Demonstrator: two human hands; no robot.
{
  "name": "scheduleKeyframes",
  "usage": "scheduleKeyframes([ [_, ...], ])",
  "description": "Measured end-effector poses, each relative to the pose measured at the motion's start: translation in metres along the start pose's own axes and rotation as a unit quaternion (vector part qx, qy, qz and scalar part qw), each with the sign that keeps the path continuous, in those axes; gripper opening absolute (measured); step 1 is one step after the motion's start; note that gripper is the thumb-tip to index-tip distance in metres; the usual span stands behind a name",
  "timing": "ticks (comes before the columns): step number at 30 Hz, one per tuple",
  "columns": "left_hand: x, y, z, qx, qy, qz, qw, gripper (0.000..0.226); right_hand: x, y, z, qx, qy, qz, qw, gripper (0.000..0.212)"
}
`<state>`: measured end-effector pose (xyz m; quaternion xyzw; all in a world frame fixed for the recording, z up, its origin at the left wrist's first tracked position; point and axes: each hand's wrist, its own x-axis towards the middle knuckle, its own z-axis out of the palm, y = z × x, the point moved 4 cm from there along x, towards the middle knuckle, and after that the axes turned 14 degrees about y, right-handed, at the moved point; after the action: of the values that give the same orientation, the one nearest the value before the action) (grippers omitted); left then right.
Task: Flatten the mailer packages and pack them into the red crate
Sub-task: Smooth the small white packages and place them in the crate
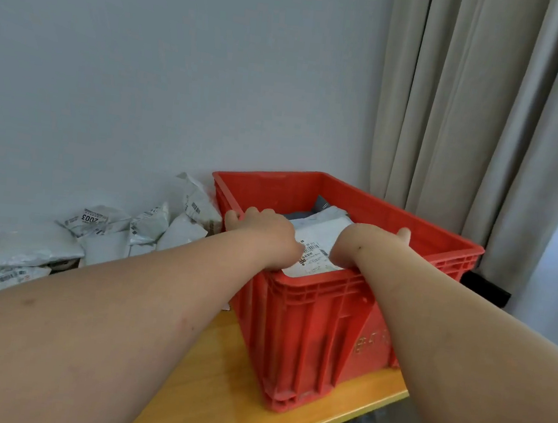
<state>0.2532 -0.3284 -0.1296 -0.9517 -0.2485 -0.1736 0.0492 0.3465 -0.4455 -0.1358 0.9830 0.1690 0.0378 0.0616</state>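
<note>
Pressing a white mailer [318,250] down inside the red crate [335,317] at 3 o'clock, the left hand [268,234] and right hand [367,241] lie flat. Unpacked mailers [96,237] wait at 9 o'clock; roughly half remains.

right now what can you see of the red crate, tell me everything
The red crate looks like moulded plastic, rectangular and open-topped, with ribbed walls and faint raised characters on one side. It stands upright on the wooden table near the right edge. White and grey mailers lie inside. Both hands, left and right, press down on them.
</note>
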Motion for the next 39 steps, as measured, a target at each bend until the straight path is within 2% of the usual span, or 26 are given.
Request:
scheduleKeyframes([
  [1, -0.001, -0.007, -0.003, -0.032, 0.039, -0.009, 0.999, 0.039, -0.003, -0.007, 0.000, 0.032, 0.001, -0.006, 0.999, 0.056],
  [2, -0.003, -0.017, -0.005, -0.057, 0.081, -0.019, 0.995, 0.036, -0.005, -0.014, -0.004, 0.067, 0.045, -0.019, 0.997, 0.053],
  [5, -0.011, -0.058, -0.004, -0.091, 0.143, -0.067, 0.983, 0.032, -0.022, -0.046, -0.027, 0.173, 0.232, -0.068, 0.955, 0.021],
  [6, -0.015, -0.075, -0.001, -0.092, 0.142, -0.086, 0.982, 0.032, -0.026, -0.060, -0.034, 0.197, 0.265, -0.088, 0.940, 0.018],
  [8, -0.027, -0.109, 0.008, -0.080, 0.113, -0.119, 0.983, 0.032, -0.040, -0.092, -0.046, 0.229, 0.310, -0.131, 0.913, 0.025],
  [11, -0.049, -0.161, 0.025, -0.048, 0.054, -0.162, 0.984, 0.039, -0.063, -0.138, -0.052, 0.242, 0.342, -0.214, 0.882, 0.026],
  [14, -0.075, -0.210, 0.044, -0.007, -0.008, -0.194, 0.981, 0.045, -0.077, -0.181, -0.036, 0.234, 0.323, -0.283, 0.873, 0.020],
  [17, -0.098, -0.256, 0.063, 0.025, -0.051, -0.219, 0.974, 0.049, -0.078, -0.223, 0.000, 0.207, 0.234, -0.315, 0.896, 0.028],
  [21, -0.113, -0.309, 0.086, 0.025, -0.063, -0.252, 0.965, 0.049, -0.075, -0.277, 0.044, 0.163, 0.142, -0.333, 0.918, 0.032],
  [24, -0.114, -0.341, 0.100, 0.024, -0.055, -0.264, 0.963, 0.050, -0.074, -0.313, 0.063, 0.167, 0.100, -0.348, 0.917, 0.026],
  [33, -0.095, -0.421, 0.118, 0.055, 0.036, -0.288, 0.955, 0.047, -0.070, -0.421, 0.084, 0.168, 0.100, -0.413, 0.889, 0.035],
  [39, -0.072, -0.464, 0.133, 0.106, -0.045, -0.317, 0.942, 0.051, -0.064, -0.469, 0.085, 0.194, 0.136, -0.432, 0.870, 0.033],
])
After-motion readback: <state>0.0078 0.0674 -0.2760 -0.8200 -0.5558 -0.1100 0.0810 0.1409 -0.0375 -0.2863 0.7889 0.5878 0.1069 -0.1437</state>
